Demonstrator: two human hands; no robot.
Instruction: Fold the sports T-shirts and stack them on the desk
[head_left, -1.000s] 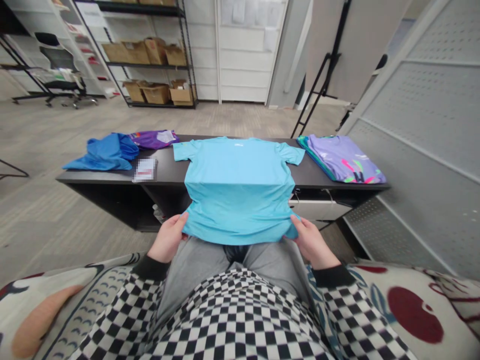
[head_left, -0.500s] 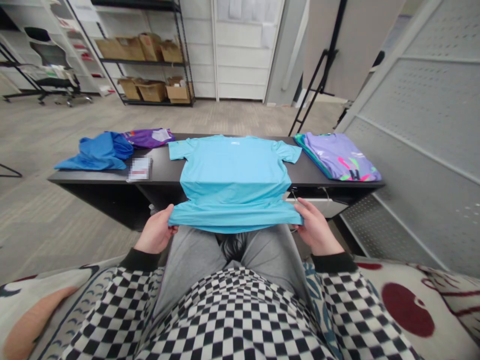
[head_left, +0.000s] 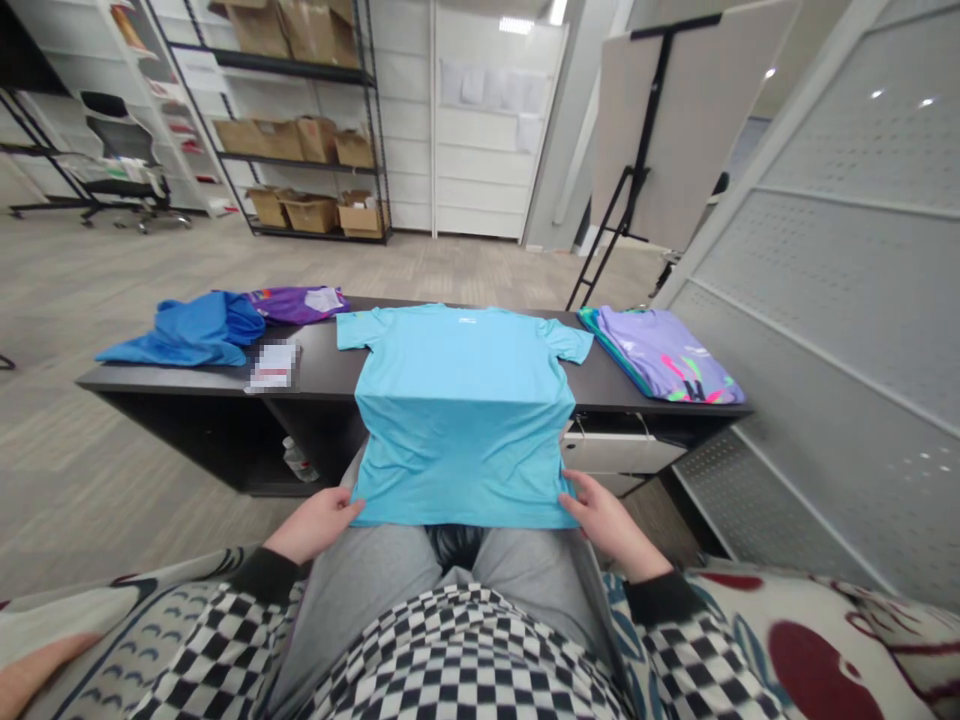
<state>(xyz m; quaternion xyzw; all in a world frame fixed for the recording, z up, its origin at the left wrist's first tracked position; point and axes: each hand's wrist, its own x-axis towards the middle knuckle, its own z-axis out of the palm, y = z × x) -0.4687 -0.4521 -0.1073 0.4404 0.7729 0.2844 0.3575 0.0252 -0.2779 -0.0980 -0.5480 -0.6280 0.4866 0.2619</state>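
Observation:
A light-blue T-shirt point(head_left: 465, 400) lies spread with its collar and sleeves on the dark table point(head_left: 315, 372), and its lower half drapes over the front edge onto my lap. My left hand point(head_left: 319, 522) pinches the shirt's left bottom corner. At the opposite corner, the fingers of my right hand point(head_left: 604, 518) are closed on the hem. Soft wrinkles run across the draped part, and the hem lies nearly straight over my grey trousers point(head_left: 367, 575).
On the left of the table are a crumpled blue garment point(head_left: 191, 330), a purple garment point(head_left: 296, 304) and a white card-like item point(head_left: 274, 366). Folded shirts, a lilac one point(head_left: 667, 350) on top, lie at the right. A bottle point(head_left: 300, 460) sits in the lower compartment.
Both hands have lowered toward my lap, and the shirt's bunched hem is now pulled down flatter. My view has tilted up somewhat.

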